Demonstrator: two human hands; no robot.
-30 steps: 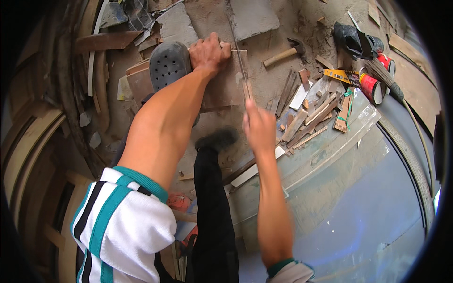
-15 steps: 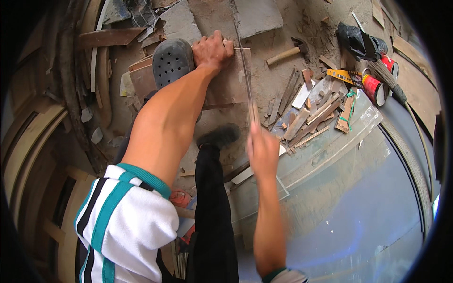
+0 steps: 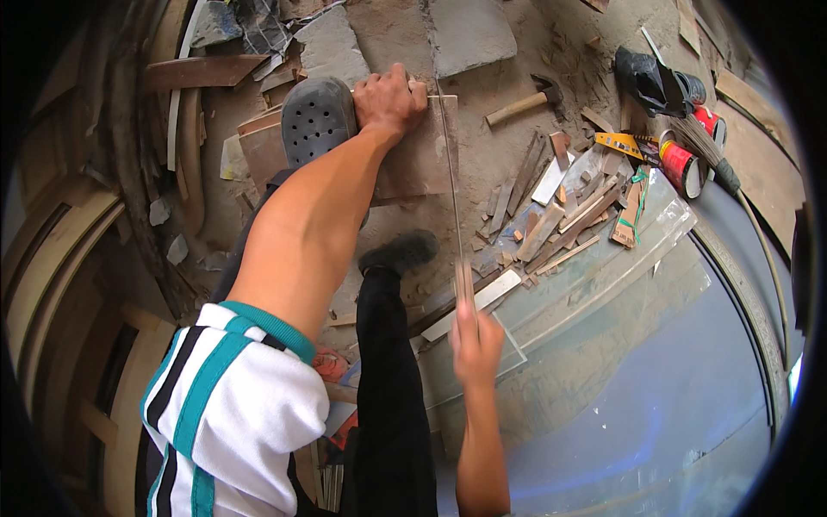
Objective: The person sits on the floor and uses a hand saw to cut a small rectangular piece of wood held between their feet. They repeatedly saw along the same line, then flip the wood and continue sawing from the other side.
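My right hand [image 3: 479, 349] is closed round the wooden handle of a handsaw [image 3: 466, 283], seen nearly edge-on. Its thin blade runs away from me along the right end of a flat brown wooden board [image 3: 415, 172]. At the far edge of that board, my left hand [image 3: 390, 102] bears down with its fingers curled over the edge. A grey clog [image 3: 319, 121] on one foot rests on the board, just left of the hand. The other foot, in a dark shoe [image 3: 399, 251], stands on the ground nearer to me.
A claw hammer [image 3: 522, 105] lies right of the board. Several wood offcuts [image 3: 560, 220] are heaped nearby, beside a yellow-handled saw [image 3: 622, 144] and red cans [image 3: 680, 166]. A large glass sheet [image 3: 620, 345] covers the lower right. Concrete slabs [image 3: 472, 36] lie beyond, timber [image 3: 65, 284] at left.
My right hand has drawn the handsaw back toward me, so the handle sits farther from the board. My left hand, the clog and the board hold nearly the same place.
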